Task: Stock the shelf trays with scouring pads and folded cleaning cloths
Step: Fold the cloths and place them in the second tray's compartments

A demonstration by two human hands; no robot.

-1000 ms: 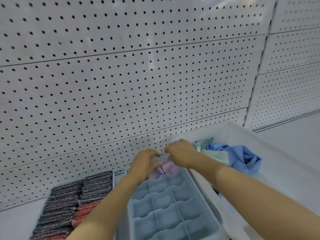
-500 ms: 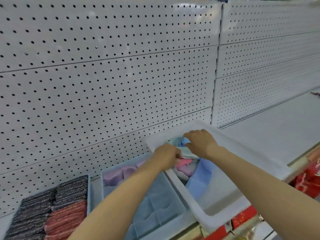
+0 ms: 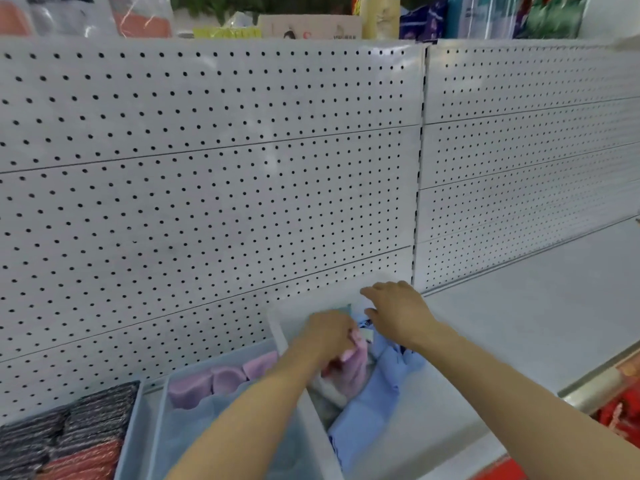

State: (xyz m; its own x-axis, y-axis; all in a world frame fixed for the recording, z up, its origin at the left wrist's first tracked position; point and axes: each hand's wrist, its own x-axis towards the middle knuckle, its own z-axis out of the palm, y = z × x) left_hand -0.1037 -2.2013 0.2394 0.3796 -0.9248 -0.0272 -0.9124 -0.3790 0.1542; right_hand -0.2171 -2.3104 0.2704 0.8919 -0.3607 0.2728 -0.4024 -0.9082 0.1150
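A white bin (image 3: 281, 332) on the shelf holds loose cloths. My left hand (image 3: 329, 336) reaches into it and grips a pink cloth (image 3: 356, 367). My right hand (image 3: 394, 313) hovers over the bin's back end, fingers spread and holding nothing. A blue cloth (image 3: 367, 407) lies crumpled in the bin below my hands. Left of the bin stands a pale blue divided tray (image 3: 157, 431) with three folded purple cloths (image 3: 221, 381) in its back row. At the far left another tray holds dark and red scouring pads (image 3: 65, 441).
White pegboard (image 3: 207, 188) backs the shelf. Bare white shelf surface (image 3: 540, 306) runs to the right of the bin. Packaged goods (image 3: 429, 19) stand on top of the pegboard. Red packages (image 3: 620, 417) show below the shelf edge at the right.
Both hands left the divided tray, where purple cloths now sit, and moved right into the white bin. My left hand took hold of a pink cloth. The view swung right and up.
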